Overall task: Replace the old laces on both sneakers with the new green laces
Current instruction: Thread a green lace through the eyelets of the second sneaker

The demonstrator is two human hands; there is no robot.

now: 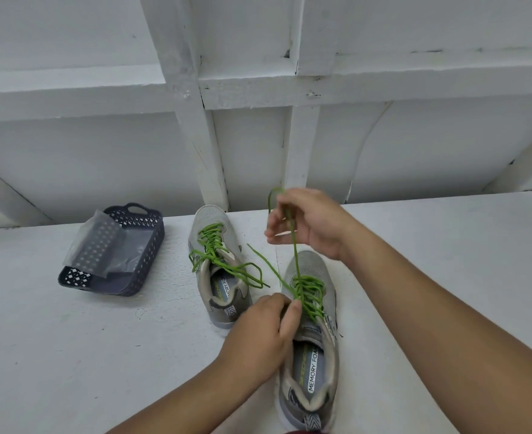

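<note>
On the white table (70, 355), two grey sneakers side by side: near sneaker (313, 355) half-laced, far sneaker (217, 264) fully green-laced. Dark basket (117, 249) sits left. Right hand (308, 223) grips the green lace (296, 252) raised taut; left hand (264, 333) pinches lace at the eyelets.

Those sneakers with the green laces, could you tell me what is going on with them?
A person is lacing the nearer sneaker. The right hand pulls one green lace end up while the left hand holds the shoe at its eyelets. The farther sneaker already carries a green lace, loosely tied. A dark basket with clear packaging sits left.
</note>
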